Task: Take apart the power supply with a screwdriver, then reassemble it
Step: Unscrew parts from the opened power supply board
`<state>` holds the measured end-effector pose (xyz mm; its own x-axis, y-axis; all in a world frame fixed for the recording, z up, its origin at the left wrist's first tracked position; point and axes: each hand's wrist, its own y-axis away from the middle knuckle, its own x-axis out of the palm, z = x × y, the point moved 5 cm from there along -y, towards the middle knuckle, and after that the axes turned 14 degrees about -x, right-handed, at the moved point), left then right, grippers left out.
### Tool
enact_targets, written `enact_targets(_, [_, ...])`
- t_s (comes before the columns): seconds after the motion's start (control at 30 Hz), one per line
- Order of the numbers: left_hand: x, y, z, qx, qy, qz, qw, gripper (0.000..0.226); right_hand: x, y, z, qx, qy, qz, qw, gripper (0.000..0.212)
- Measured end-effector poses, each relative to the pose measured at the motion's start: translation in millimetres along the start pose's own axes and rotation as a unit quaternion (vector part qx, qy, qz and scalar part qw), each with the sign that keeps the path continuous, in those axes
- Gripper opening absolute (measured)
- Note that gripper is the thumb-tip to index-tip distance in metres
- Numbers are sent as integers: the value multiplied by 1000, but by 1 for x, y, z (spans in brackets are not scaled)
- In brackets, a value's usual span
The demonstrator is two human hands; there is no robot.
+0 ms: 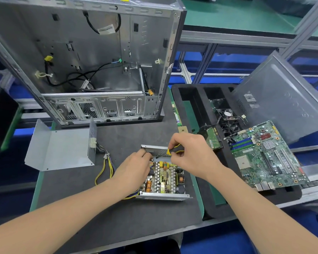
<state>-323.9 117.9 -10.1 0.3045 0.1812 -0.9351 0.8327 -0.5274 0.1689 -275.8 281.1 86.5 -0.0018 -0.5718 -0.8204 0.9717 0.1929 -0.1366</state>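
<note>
The open power supply (163,180) lies on the dark mat, its circuit board with coils and capacitors bared inside a low metal base. Its removed metal cover (62,149) stands to the left, joined to the supply by yellow and black wires (106,167). My right hand (189,153) grips a black and yellow screwdriver (174,150) over the supply's far wall. My left hand (134,169) rests on the supply's left far corner, fingertips near the screwdriver tip; what they pinch is hidden.
An empty grey computer case (92,61) stands open at the back of the mat. To the right, a black foam tray (200,107) holds a motherboard (264,156), a fan, a small card and a leaning grey side panel (283,99).
</note>
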Motion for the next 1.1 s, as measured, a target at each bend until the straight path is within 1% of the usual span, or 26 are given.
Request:
enact_targets(0.27, [-1, 0, -4, 10, -54, -8, 998, 33, 5, -4, 7, -19, 20, 12, 1000, 16])
enact_targets(0.47, [4, -2, -2, 18, -76, -8, 997, 31, 9, -9, 7, -9, 17, 32, 999, 20])
enact_targets(0.67, [11, -6, -1, 33, -87, -7, 996, 31, 10, -12, 6, -5, 26, 39, 999, 18])
enact_targets(0.8, [11, -5, 0, 31, -77, -16, 996, 33, 11, -12, 7, -6, 25, 42, 999, 20])
enact_targets(1.1, [12, -6, 0, 34, -85, -17, 996, 30, 14, -16, 9, -10, 34, 56, 998, 18])
